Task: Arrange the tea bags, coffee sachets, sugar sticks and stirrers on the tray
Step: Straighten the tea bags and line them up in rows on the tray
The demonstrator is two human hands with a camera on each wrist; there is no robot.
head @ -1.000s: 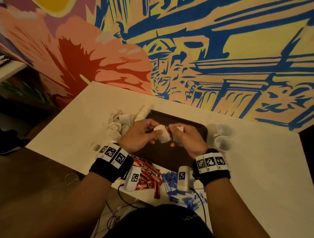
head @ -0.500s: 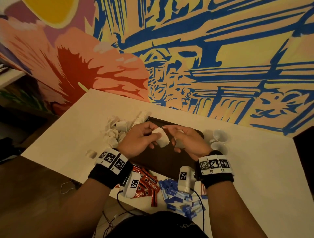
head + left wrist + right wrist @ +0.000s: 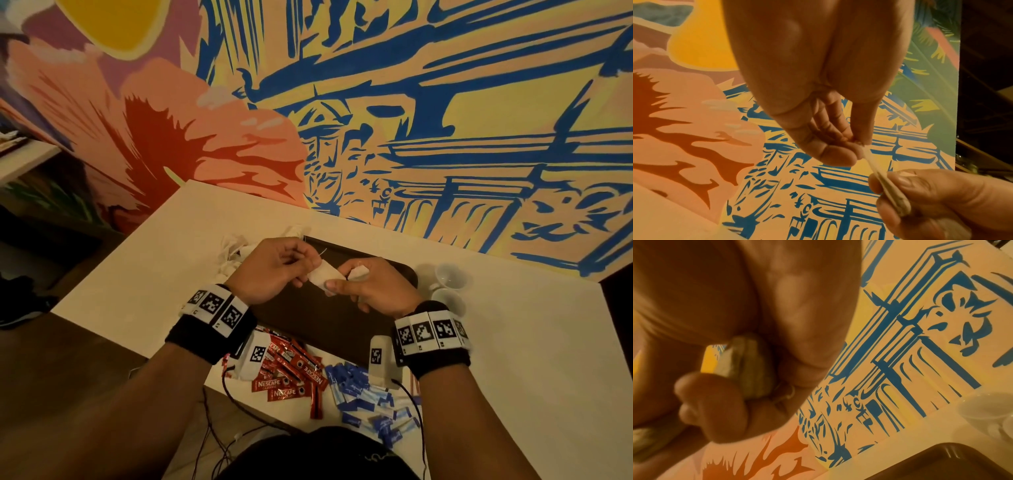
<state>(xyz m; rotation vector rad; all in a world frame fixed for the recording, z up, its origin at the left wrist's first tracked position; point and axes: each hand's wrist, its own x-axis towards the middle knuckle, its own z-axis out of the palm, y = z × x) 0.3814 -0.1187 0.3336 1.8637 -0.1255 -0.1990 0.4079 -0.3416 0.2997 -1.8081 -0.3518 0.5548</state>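
A person's left hand [image 3: 274, 270] and right hand [image 3: 375, 287] meet above a dark brown rectangular tray [image 3: 329, 322] on a cream tabletop [image 3: 534, 359], sharing a small white paper tea bag [image 3: 323, 275] between them. The left hand pinches one end of the bag between thumb and fingertips [image 3: 835, 155]; the right hand's thumb and forefinger clamp the other end, seen edge-on from the left wrist view [image 3: 893, 195]. A 2nd white tea bag [image 3: 358, 272] sits tucked inside the right hand's curled fingers, also visible from the right wrist [image 3: 748, 365]. Both bags hang clear of the tray, just above its middle.

A loose heap of white tea bags [image 3: 233, 255] lies on the tabletop beside the tray's far-left corner, just behind the left hand. Red Nescafé coffee sachets [image 3: 291, 373] are scattered at the tabletop's near edge below the left wrist, with blue-and-white sugar sticks [image 3: 370, 401] heaped just beside them to the right. 2 small translucent plastic cups [image 3: 450, 284] stand close to the tray's right end. A painted mural in blue, yellow and orange [image 3: 376, 102] fills the wall behind.
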